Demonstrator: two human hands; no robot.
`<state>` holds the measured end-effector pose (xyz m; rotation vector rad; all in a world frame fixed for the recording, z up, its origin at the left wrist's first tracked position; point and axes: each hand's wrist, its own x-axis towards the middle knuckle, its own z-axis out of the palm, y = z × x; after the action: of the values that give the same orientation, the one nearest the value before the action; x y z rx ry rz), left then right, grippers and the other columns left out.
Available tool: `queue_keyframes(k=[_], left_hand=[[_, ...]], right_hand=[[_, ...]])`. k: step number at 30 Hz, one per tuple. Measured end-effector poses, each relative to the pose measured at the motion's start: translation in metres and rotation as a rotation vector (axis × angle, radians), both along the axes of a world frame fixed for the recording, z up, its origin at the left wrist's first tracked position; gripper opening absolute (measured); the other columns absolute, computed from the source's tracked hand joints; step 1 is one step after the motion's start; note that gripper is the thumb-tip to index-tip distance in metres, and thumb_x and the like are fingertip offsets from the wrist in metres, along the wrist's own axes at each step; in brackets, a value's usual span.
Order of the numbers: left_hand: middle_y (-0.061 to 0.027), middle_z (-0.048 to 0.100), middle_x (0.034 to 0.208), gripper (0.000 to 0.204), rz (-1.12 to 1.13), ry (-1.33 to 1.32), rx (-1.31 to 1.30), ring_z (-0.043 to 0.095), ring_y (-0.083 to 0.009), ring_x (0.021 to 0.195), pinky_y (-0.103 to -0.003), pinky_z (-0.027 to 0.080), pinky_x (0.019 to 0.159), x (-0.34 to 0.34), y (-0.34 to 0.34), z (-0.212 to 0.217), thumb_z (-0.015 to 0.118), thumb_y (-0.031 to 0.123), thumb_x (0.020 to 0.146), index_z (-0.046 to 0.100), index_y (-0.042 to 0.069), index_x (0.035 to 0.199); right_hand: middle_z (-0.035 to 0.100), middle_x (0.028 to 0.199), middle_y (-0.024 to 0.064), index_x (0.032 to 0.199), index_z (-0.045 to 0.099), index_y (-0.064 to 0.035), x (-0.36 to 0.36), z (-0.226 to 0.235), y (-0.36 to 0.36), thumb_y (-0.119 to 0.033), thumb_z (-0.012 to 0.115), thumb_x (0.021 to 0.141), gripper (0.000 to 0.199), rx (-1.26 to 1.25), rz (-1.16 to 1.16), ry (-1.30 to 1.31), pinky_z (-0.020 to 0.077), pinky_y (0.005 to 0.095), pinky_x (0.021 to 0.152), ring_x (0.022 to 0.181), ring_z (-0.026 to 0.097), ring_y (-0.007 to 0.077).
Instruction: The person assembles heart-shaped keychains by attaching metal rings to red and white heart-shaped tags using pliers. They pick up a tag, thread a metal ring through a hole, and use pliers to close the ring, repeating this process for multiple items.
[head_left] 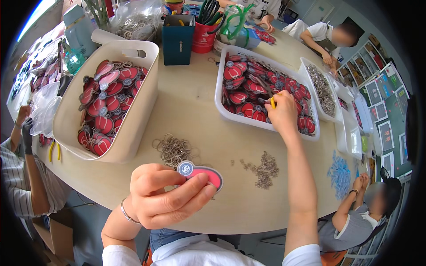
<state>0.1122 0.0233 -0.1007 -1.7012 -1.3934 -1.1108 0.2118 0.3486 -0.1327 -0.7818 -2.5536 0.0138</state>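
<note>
Fingers of my left hand (160, 197) are pinching a pink, grey-edged, sole-shaped tag (213, 175) with a round blue-and-white disc at one end, thumb and fingertips pressing it firmly, at the lower middle of the frame. Right of centre, my right hand (284, 111) is curling tightly around a yellow-handled tool (273, 102) above red, grey-edged tags (237, 97) filling a white plastic tub (235, 116); I cannot tell whether its tip is touching any. Silvery metal rings (172, 150) are lying just beyond my left fingers.
</note>
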Motion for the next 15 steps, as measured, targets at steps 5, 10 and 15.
queue_keyframes(k=[5,10,15], left_hand=[[-0.0058,0.068,0.098,0.018,0.683,0.063,-0.184,0.061,-0.0242,0.087,-0.036,0.049,0.078,-0.009,-0.028,0.043,0.068,0.0,0.08,0.071,0.008,0.096],[-0.0136,0.067,0.095,0.015,0.874,-0.113,-0.2,0.064,-0.0282,0.085,-0.035,0.049,0.077,-0.101,-0.036,0.074,0.058,0.007,0.091,0.067,-0.003,0.099],[-0.0139,0.068,0.1,0.018,1.041,0.172,-0.276,0.064,-0.0339,0.085,-0.038,0.049,0.078,-0.145,-0.029,0.051,0.06,0.013,0.091,0.068,0.0,0.101]], right_hand=[[0.057,0.088,0.0098,0.075,0.064,0.0029,0.015,0.014,-0.02,-0.013,0.078,0.074,0.021,-0.178,-0.041,0.32,0.0456,0.0371,0.072,0.078,0.057,0.0238],[0.051,0.085,0.0003,0.076,0.064,0.0036,0.045,0.032,-0.052,-0.009,0.07,0.085,0.016,-0.945,0.15,0.655,0.0386,0.0257,0.067,0.076,0.047,0.0069],[0.052,0.091,0.0009,0.08,0.066,0.0022,0.054,0.033,-0.083,-0.007,0.069,0.086,0.011,-1.164,0.257,0.694,0.0379,0.0241,0.07,0.08,0.047,0.0073]])
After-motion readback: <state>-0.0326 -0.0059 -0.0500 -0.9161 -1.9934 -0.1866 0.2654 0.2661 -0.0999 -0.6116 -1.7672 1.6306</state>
